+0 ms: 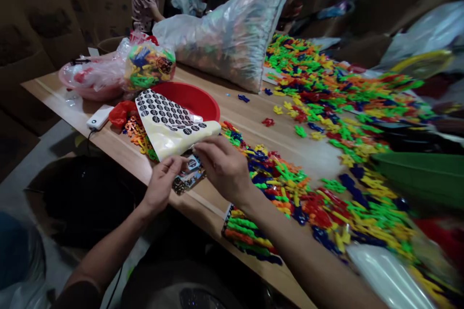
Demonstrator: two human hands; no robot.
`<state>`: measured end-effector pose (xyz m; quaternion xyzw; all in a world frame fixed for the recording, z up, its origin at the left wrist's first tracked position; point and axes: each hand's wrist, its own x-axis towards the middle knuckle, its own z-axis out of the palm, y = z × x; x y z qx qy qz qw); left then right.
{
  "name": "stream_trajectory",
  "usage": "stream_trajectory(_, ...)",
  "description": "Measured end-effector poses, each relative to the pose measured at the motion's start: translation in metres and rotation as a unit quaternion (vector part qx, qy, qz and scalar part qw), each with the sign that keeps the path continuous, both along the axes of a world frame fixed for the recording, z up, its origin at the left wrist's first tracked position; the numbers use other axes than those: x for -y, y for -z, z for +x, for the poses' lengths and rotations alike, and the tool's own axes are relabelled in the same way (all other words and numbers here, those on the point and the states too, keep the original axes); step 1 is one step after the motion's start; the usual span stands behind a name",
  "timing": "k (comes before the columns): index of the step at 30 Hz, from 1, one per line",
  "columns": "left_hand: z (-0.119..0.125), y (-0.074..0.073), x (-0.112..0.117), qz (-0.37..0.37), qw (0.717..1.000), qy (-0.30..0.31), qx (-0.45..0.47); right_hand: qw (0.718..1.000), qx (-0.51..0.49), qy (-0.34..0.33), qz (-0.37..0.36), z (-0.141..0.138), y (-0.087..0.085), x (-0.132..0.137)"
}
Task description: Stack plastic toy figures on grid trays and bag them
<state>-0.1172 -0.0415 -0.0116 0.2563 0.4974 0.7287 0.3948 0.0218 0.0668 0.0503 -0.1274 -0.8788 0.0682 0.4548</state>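
- Right fingertips (198, 150): thumb and forefinger together, apparently clamped on the near corner of a cream sheet of round black stickers (170, 125)
- Left fingertips (177, 166): drawn close together at the sheet's lower edge; whether they grip the sheet or the card below cannot be told
- Right hand (224, 169): back uppermost, above the sheet's near corner
- Left hand (161, 186): just beside the right, at the near table edge
- Sheet position: held tilted by both hands, upper end lying over a round red plastic basin (192, 99); rows of stickers appear mostly intact, a few spots unclear
- Small printed card (190, 176): directly below the hands, partly hidden by them, lying on a light wooden tabletop (253, 125)
- Small clear bag of coloured plastic pieces (246, 234): filled and lying near the right forearm, with a white label at one end
- Tied clear bag of coloured plastic pieces (149, 65): filled, standing beside a pink plastic basin (90, 84)
- Large clear sack of mixed plastic pieces (221, 34): full, lying on the far end of the tabletop
- Work status: some pieces are bagged; a broad spread of loose red, yellow, green and blue plastic pieces (326, 106) remains unbagged across the right side
- Other items: white power bank with black cable (99, 117) at the left table edge
- Background: a co-worker in a patterned shirt (145, 2) stands beyond the table, hands not clearly visible
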Motion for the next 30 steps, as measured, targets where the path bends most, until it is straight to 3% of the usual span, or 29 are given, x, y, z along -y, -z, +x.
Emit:
stream_trajectory(2, 0.03, -0.01, 0.011, 0.012, 0.994, 0.095, 0.05, 0.998, 0.029, 0.03, 0.057, 0.021, 0.01, 0.025)
stream_trajectory(5, 0.058, -0.014, 0.02, 0.023, 0.98, 0.156, 0.119, 0.994, 0.056, 0.076, 0.053, 0.049, 0.027, 0.059)
stream_trajectory(11, 0.08, 0.002, 0.041, -0.034, 0.977, 0.199, 0.074, 0.99, 0.014, 0.103, -0.099, 0.106, 0.05, 0.112)
stream_trajectory(15, 0.092, 0.005, 0.061, -0.079, 0.961, 0.265, -0.028, 0.957, -0.05, 0.168, -0.231, 0.144, 0.054, 0.138)
stream_trajectory(19, 0.109, 0.004, 0.075, -0.092, 0.916, 0.348, -0.175, 0.919, -0.064, 0.153, -0.357, 0.172, 0.059, 0.157)
stream_trajectory(24, 0.127, 0.009, 0.082, -0.07, 0.873, 0.359, -0.323, 0.876, -0.081, 0.155, -0.449, 0.194, 0.075, 0.176)
stream_trajectory(30, 0.133, 0.014, 0.08, -0.026, 0.751, 0.443, -0.489, 0.909, -0.023, 0.126, -0.396, 0.213, 0.089, 0.188)
